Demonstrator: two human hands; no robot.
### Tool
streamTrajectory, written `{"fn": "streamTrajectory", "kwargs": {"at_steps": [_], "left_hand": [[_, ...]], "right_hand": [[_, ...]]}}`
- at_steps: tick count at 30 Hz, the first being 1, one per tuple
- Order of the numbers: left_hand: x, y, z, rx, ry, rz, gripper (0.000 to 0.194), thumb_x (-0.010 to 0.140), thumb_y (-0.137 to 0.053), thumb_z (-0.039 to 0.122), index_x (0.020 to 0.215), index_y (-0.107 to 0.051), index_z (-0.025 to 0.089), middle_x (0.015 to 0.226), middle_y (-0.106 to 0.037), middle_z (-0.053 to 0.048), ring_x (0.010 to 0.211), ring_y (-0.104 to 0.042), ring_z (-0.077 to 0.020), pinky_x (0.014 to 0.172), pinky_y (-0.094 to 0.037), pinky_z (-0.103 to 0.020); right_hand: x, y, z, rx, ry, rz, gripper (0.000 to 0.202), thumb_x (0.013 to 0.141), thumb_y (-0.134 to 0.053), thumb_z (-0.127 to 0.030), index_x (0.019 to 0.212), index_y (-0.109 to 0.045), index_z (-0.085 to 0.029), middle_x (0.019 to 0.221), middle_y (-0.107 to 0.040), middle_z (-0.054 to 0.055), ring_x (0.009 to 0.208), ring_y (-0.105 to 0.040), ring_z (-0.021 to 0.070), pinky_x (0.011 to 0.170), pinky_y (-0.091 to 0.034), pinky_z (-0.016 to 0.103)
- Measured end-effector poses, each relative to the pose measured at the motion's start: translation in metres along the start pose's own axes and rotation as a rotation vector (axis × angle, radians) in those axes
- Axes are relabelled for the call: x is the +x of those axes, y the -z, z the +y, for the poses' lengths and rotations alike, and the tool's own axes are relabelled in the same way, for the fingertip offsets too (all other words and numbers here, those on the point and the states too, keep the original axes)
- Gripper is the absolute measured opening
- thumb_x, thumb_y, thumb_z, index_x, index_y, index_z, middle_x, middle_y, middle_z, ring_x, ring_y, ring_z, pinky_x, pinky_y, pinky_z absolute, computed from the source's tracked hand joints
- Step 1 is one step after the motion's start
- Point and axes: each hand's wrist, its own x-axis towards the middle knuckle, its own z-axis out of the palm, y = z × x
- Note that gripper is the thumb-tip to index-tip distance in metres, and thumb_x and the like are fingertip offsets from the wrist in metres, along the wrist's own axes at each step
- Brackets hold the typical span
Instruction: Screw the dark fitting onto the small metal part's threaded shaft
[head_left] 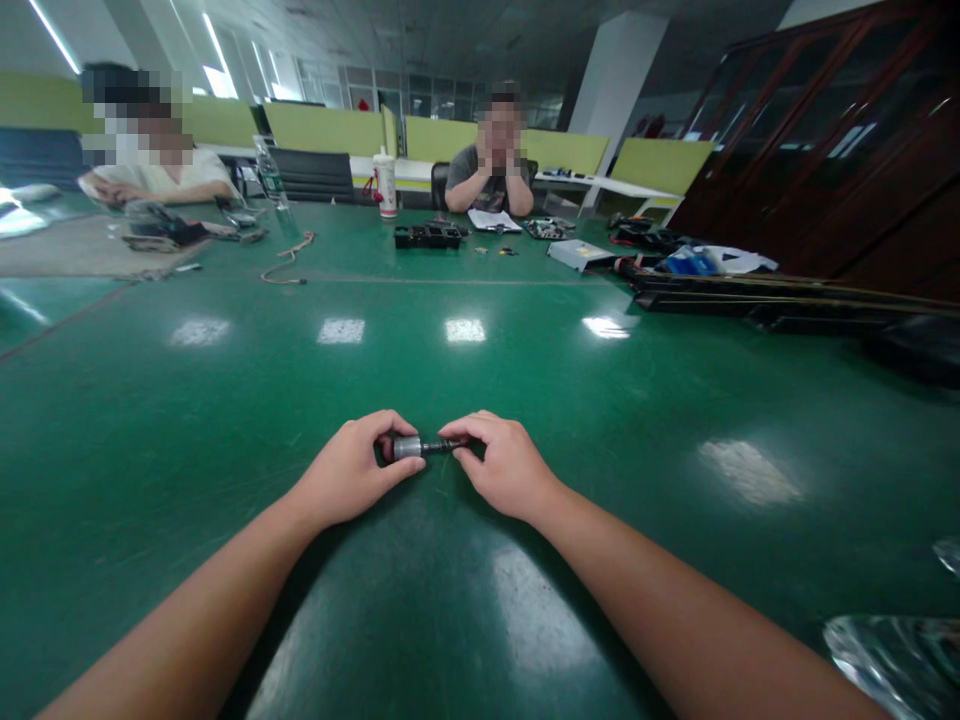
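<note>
A small metal part [409,447] with a silver cylinder at its left and a thin dark shaft to the right lies level just at the green tabletop [465,380]. Around the cylinder end are the thumb and fingers of my left hand [352,472]. My right hand [504,462] pinches the right tip of the shaft between thumb and fingers. Between the two hands the middle of the shaft shows; its far right tip is partly hidden by my fingers.
Across the table sit two people, one left [161,180], one centre [491,180]. A bottle [270,175], a white cup [385,185], a black device [429,236] and a silver box [579,254] stand far off. Long dark parts [750,298] lie right; clear plastic [900,660] is near right.
</note>
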Motion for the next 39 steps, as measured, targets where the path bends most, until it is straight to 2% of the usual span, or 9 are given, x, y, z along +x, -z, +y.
{"fn": "streamTrajectory", "kwargs": {"at_steps": [6, 15, 22, 28, 39], "left_hand": [[0.0015, 0.0009, 0.0002, -0.007, -0.032, -0.051, 0.027, 0.079, -0.071, 0.042, 0.096, -0.071, 0.022, 0.077, -0.068, 0.001, 0.072, -0.060, -0.0169, 0.066, -0.042, -0.026], [0.0011, -0.0002, -0.0009, 0.018, -0.030, -0.032, 0.027, 0.079, -0.069, 0.044, 0.096, -0.072, 0.022, 0.076, -0.068, 0.001, 0.070, -0.060, -0.0167, 0.064, -0.041, -0.025], [0.0006, 0.0003, 0.0005, 0.013, -0.029, -0.029, 0.027, 0.079, -0.070, 0.045, 0.095, -0.071, 0.022, 0.077, -0.068, 0.001, 0.071, -0.060, -0.0168, 0.065, -0.042, -0.026], [0.0008, 0.0010, 0.0018, -0.005, -0.036, -0.038, 0.027, 0.085, -0.061, 0.044, 0.095, -0.071, 0.021, 0.076, -0.068, 0.000, 0.070, -0.060, -0.0165, 0.064, -0.043, -0.026], [0.0003, 0.0007, -0.0015, -0.019, -0.025, -0.032, 0.023, 0.077, -0.072, 0.038, 0.094, -0.071, 0.023, 0.077, -0.067, 0.002, 0.072, -0.060, -0.0165, 0.065, -0.043, -0.026]], "right_hand": [[-0.0021, -0.0001, -0.0010, 0.011, 0.006, -0.061, 0.035, 0.079, -0.065, -0.005, 0.110, -0.069, -0.023, 0.097, -0.067, 0.003, 0.092, -0.064, 0.0164, 0.086, -0.049, 0.032], [-0.0015, -0.0009, -0.0026, -0.020, -0.003, -0.068, 0.035, 0.081, -0.063, -0.006, 0.111, -0.068, -0.023, 0.100, -0.069, 0.004, 0.095, -0.062, 0.0178, 0.087, -0.047, 0.034], [-0.0003, -0.0006, -0.0026, -0.061, 0.027, -0.050, 0.025, 0.082, -0.065, -0.010, 0.104, -0.070, -0.020, 0.096, -0.072, 0.004, 0.093, -0.059, 0.0190, 0.085, -0.046, 0.034], [0.0002, -0.0003, -0.0020, -0.074, 0.054, -0.061, 0.022, 0.082, -0.064, -0.011, 0.100, -0.071, -0.021, 0.096, -0.073, 0.003, 0.092, -0.059, 0.0187, 0.084, -0.045, 0.034], [-0.0009, -0.0005, -0.0021, -0.091, 0.062, -0.082, 0.018, 0.080, -0.070, -0.017, 0.098, -0.071, -0.020, 0.095, -0.073, 0.003, 0.091, -0.058, 0.0189, 0.083, -0.042, 0.034]]}}
